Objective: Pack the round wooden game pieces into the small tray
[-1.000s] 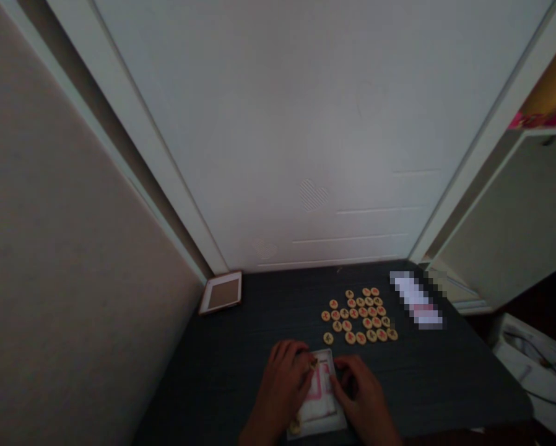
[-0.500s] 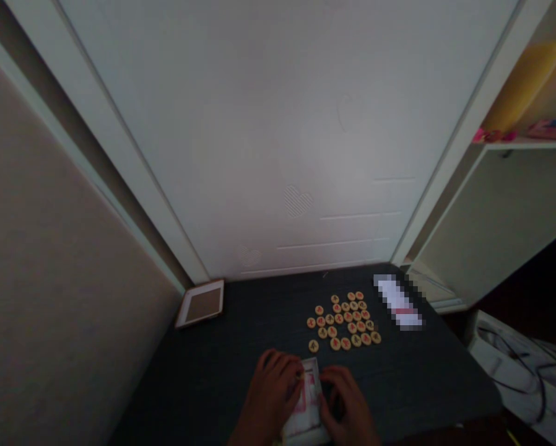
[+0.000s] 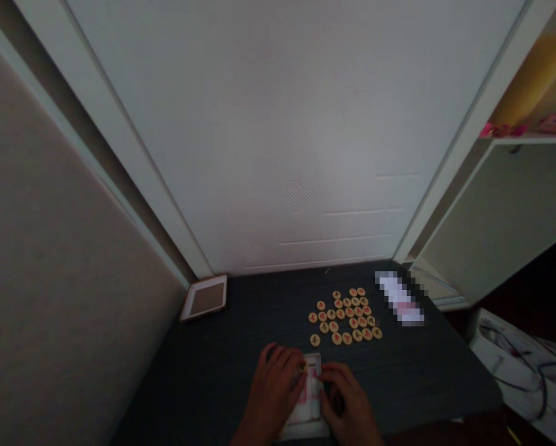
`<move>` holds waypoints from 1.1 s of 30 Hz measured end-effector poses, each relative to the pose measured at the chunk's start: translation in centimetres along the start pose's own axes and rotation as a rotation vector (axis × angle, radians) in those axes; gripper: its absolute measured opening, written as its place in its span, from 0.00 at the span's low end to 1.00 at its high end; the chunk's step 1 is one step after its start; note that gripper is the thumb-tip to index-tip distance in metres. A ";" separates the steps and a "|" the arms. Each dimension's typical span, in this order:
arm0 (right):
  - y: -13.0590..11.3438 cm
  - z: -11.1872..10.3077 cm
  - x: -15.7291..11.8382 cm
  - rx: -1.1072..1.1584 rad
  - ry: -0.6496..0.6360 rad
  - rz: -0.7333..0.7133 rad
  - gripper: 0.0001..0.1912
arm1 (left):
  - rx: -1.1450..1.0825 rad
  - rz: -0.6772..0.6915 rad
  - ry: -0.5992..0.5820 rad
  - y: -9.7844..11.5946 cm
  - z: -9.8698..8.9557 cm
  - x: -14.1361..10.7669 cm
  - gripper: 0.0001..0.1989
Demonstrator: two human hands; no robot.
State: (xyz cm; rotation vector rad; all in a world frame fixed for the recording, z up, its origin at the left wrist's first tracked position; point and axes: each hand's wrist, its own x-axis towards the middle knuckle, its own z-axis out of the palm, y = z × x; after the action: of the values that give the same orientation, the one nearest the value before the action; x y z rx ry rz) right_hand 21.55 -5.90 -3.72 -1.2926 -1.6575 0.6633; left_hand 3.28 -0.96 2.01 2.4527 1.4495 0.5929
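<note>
L hand [image 3: 278, 381]: pinches 1 round pc [image 3: 302, 365] by white box [image 3: 313, 357].
R hand [image 3: 347, 396]: at box's R edge; grip, can't tell.
Box: on table [image 3: 241, 347], btwn hands.
Loose pcs [image 3: 340, 314]: many outside box, rough rows.

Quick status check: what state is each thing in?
White tray: flat, pink markings showing
Left hand: closed on a round piece
Right hand: at tray's right edge, grip unclear
Laid-out pieces: flat, marked sides up, loose rows
Frame-like item: lying flat
Cables: loosely looped

A white panel [image 3: 259, 124] with an embossed heart [image 3: 300, 197] stands behind the dark tabletop [image 3: 421, 371]; at right, cables [image 3: 543, 384] trail over a white container [image 3: 519, 396].
</note>
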 end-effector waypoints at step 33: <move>-2.1 -0.8 3.6 -0.199 0.005 -0.125 0.12 | -0.108 -0.029 -0.100 -1.9 -0.8 -1.1 0.27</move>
State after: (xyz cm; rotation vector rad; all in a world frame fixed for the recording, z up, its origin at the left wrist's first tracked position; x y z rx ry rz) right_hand 21.19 -3.24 -0.47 -1.3146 -1.8196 0.4293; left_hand 0.99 -0.97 1.72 2.3394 1.3756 0.5201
